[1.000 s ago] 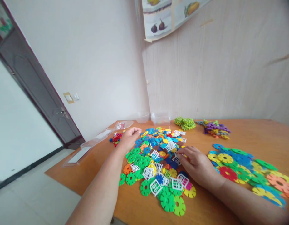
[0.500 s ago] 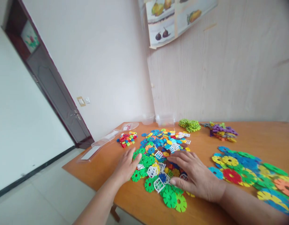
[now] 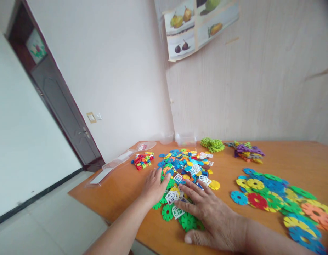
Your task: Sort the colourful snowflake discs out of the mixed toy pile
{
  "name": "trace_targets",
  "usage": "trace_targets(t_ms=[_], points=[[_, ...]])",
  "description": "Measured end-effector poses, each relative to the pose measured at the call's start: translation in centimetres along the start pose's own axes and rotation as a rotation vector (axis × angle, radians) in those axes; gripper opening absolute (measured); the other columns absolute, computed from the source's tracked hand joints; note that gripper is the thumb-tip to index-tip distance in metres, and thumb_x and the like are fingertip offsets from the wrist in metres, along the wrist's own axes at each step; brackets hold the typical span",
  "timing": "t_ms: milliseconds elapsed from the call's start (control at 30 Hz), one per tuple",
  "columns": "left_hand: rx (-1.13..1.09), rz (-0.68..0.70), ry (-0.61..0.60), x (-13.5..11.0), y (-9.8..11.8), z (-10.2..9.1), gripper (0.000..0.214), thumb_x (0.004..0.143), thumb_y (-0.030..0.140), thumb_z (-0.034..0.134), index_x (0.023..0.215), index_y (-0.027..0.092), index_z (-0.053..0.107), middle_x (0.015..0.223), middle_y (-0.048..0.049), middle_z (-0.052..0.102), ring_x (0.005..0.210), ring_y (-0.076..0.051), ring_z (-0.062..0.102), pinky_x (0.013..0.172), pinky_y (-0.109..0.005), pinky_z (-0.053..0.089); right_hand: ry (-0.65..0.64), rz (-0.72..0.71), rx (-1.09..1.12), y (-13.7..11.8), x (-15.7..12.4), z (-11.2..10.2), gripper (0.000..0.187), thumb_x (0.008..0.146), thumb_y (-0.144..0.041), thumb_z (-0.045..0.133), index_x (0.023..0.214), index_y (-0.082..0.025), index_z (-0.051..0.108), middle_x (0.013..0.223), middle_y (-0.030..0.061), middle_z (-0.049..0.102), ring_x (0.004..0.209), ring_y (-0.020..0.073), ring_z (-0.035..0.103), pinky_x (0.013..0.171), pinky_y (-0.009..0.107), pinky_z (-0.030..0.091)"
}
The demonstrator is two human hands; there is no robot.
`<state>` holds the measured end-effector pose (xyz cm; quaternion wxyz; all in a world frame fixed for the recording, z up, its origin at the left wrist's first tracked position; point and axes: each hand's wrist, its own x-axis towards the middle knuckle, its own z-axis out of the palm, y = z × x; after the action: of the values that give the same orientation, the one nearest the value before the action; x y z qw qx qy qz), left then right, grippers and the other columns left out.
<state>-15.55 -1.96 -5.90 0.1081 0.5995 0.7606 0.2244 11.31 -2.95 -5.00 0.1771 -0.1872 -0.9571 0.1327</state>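
A mixed heap of plastic building discs (image 3: 180,157) and white lattice window pieces (image 3: 177,177) lies on the wooden table. My left hand (image 3: 154,186) rests on the heap's left side over green discs (image 3: 167,212), fingers stretched out. My right hand (image 3: 209,212) lies flat across the near right part, its fingers spread and the thumb toward the table's front. Green discs and window pieces show between the two hands. Pieces under the palms are hidden.
On the right lies a spread of larger notched discs (image 3: 256,200). Behind are green interlocking pieces (image 3: 212,144), a purple and grey pile (image 3: 249,152) and clear plastic boxes (image 3: 185,139). Small red and green bricks (image 3: 143,160) and clear lids (image 3: 107,171) sit to the left.
My right hand has moved left and nearer, with its fingers spreading wider over the heap. My left hand has shifted right onto the green discs. The view has shifted slightly.
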Motion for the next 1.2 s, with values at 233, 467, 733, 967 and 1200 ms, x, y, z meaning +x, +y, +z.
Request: trace_targets(t_ms=[233, 467, 733, 967, 1200], points=[[-0.057, 0.008, 0.066, 1.8, 1.2, 1.3, 0.087, 0.088, 0.079, 0.025, 0.145, 0.018, 0.047, 0.161, -0.0166, 0.034, 0.152, -0.031, 0.020, 0.123, -0.045, 0.015, 0.053, 0.084, -0.052, 0.2, 0.3, 0.5, 0.075, 0.085, -0.072, 0.055, 0.151, -0.039, 0.042, 0.162, 0.0077, 0.031, 0.150, 0.0409, 0.020, 0.117, 0.071, 0.005], [-0.087, 0.002, 0.106, 3.7, 2.8, 2.3, 0.086, 0.089, 0.078, 0.022, 0.136, 0.015, 0.056, 0.152, -0.0186, 0.047, 0.148, -0.033, 0.031, 0.121, -0.045, 0.020, 0.068, 0.165, -0.110, 0.3, 0.8, 0.4, 0.076, 0.086, -0.072, 0.053, 0.152, -0.034, 0.043, 0.161, 0.0118, 0.034, 0.149, 0.0419, 0.020, 0.115, 0.073, 0.002], [-0.309, 0.031, 0.126, 5.5, 4.1, 2.1, 0.069, 0.091, 0.072, 0.031, 0.118, 0.019, 0.067, 0.133, -0.0150, 0.065, 0.132, -0.031, 0.053, 0.108, -0.040, 0.040, 0.107, 0.236, -0.154, 0.9, 1.0, 0.7, 0.071, 0.090, -0.067, 0.050, 0.152, -0.032, 0.042, 0.161, 0.0121, 0.032, 0.150, 0.0404, 0.021, 0.116, 0.073, 0.007], [-0.656, -0.022, 0.196, 5.4, 4.0, 1.5, 0.063, 0.090, 0.072, 0.037, 0.103, 0.020, 0.070, 0.112, -0.0128, 0.075, 0.110, -0.030, 0.067, 0.094, -0.039, 0.050, 0.110, 0.331, -0.179, 0.6, 1.5, 0.3, 0.059, 0.096, -0.054, 0.046, 0.151, -0.032, 0.044, 0.161, 0.0076, 0.035, 0.149, 0.0371, 0.025, 0.118, 0.069, 0.011], [-0.670, 0.075, 0.315, 4.2, 3.5, 0.8, 0.043, 0.092, 0.055, 0.050, 0.103, 0.019, 0.069, 0.108, -0.0097, 0.074, 0.106, -0.027, 0.067, 0.095, -0.040, 0.050, 0.207, 0.446, -0.155, 1.6, 1.7, 1.1, 0.057, 0.097, -0.048, 0.046, 0.149, -0.026, 0.047, 0.156, 0.0067, 0.043, 0.146, 0.0344, 0.030, 0.119, 0.062, 0.018]])
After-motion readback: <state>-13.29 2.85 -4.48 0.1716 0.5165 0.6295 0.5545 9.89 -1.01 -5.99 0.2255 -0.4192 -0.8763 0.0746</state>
